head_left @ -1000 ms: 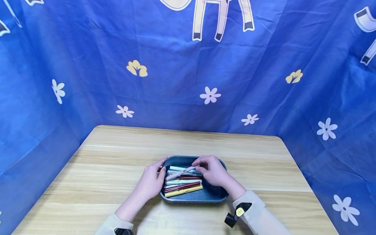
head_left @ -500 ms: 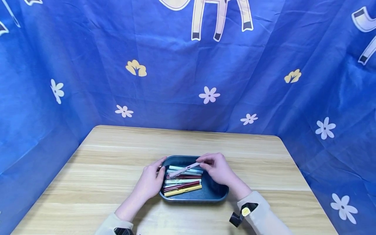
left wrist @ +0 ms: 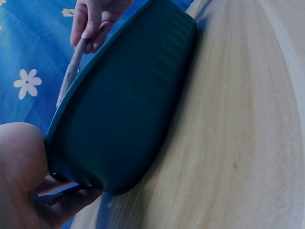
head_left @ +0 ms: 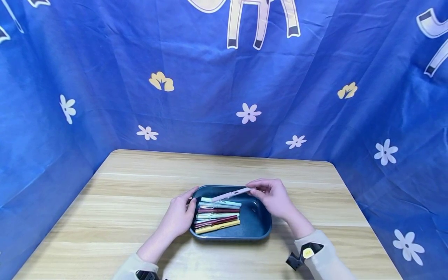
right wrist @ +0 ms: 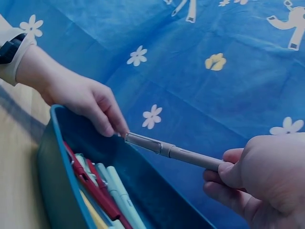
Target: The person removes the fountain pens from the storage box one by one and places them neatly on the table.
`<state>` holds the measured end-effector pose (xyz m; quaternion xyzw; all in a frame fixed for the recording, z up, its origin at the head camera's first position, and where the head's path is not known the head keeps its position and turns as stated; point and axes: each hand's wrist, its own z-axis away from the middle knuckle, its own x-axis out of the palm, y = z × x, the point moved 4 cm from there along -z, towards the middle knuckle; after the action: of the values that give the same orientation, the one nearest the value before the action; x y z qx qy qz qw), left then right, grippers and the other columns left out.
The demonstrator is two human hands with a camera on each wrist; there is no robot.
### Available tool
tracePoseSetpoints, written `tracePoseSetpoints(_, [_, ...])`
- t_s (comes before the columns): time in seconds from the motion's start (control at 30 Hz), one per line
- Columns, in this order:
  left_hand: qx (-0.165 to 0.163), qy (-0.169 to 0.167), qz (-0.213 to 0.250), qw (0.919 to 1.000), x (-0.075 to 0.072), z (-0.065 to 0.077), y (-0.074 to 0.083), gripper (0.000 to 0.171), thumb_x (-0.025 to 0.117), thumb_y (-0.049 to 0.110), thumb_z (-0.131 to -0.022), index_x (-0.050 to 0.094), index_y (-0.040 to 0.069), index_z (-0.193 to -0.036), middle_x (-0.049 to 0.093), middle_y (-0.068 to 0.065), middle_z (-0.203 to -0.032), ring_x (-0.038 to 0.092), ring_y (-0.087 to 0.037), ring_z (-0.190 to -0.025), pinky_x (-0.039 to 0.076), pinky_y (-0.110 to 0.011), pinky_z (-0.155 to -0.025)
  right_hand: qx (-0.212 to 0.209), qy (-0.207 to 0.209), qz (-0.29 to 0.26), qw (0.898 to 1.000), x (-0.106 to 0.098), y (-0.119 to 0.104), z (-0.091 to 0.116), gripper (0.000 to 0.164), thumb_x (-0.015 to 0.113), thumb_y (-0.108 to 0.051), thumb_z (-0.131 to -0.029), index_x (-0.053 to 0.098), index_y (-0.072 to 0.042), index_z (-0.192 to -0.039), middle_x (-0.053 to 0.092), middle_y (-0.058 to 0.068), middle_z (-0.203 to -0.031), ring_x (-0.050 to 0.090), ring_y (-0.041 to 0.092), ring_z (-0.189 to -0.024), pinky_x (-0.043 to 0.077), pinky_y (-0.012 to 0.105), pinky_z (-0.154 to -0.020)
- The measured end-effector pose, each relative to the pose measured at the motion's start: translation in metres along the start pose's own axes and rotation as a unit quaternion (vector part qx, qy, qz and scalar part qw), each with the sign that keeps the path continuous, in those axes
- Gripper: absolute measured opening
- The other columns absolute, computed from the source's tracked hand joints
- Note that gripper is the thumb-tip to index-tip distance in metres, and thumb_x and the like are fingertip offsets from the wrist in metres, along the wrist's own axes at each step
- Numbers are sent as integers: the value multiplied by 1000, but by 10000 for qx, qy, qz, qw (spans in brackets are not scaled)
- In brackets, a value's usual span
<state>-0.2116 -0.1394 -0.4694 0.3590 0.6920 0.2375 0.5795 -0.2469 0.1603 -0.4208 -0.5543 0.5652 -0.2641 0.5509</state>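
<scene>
My right hand [head_left: 274, 198] pinches one end of a pale lilac-grey pen [head_left: 232, 193] with a metal clip. In the right wrist view the capped pen [right wrist: 193, 157] slants above the bin's rim, its clip end pointing towards the other hand. A dark teal plastic bin [head_left: 250, 230] stands beneath it, its left end held by my left hand [head_left: 178, 214], with the thumb at the rim and fingers round the outside. Several pens lie side by side in the bin's left part: a yellow pen [head_left: 217, 227], dark red pens [head_left: 224, 221] and pale mint-blue pens [head_left: 231, 203].
The bin rests on a light wood-grain table [head_left: 140, 182]. Blue cloth [head_left: 196, 128] printed with flowers and animals hangs round the back and both sides. A black strap device [head_left: 308, 251] sits on the right sleeve.
The right hand has moved right and up, drawing the lilac-grey pen off the other pens to the bin's far right side. The left hand stays at the bin's left end.
</scene>
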Motion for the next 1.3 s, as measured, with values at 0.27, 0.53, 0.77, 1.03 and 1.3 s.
tracePoseSetpoints(0.27, [5, -25, -39, 10000, 0, -1, 0, 45, 56, 6, -106, 56, -4, -150, 61, -27, -142, 67, -37, -121, 50, -55, -108, 176, 269, -578, 9978, -24, -1, 5, 20, 69, 16, -94, 76, 12, -113, 74, 25, -114, 76, 20, -96, 62, 34, -88])
tracePoseSetpoints(0.53, [11, -27, -21, 10000, 0, 0, 0, 44, 56, 6, -106, 56, -4, -149, 61, -26, -143, 63, -38, -128, 48, -55, -110, 219, 476, -821, 9952, -47, 5, 11, 22, 68, 15, -95, 73, 16, -116, 70, 34, -118, 77, 22, -97, 61, 35, -90])
tracePoseSetpoints(0.77, [15, 11, 22, 10000, 1, 2, 0, 44, 56, 5, -106, 56, -3, -150, 62, -28, -141, 69, -35, -119, 52, -54, -106, 298, 660, -827, 9939, -67, 14, 19, 23, 66, 14, -97, 70, 17, -120, 68, 36, -120, 78, 21, -97, 60, 35, -92])
tracePoseSetpoints(1.03, [-20, 24, 10, 10000, 0, 1, 1, 44, 56, 5, -106, 56, -3, -150, 62, -28, -140, 71, -35, -115, 53, -54, -104, 310, 930, -898, 9911, -91, 25, 27, 27, 64, 15, -97, 65, 22, -123, 69, 36, -119, 78, 18, -95, 59, 34, -91])
tracePoseSetpoints(1.3, [-53, -1, -15, 10000, 0, 0, 0, 45, 56, 7, -107, 56, -3, -150, 61, -28, -142, 69, -36, -119, 51, -55, -107, 440, 1213, -1154, 9849, -111, 41, 34, 27, 63, 17, -98, 62, 25, -123, 76, 18, -112, 78, 18, -95, 59, 34, -91])
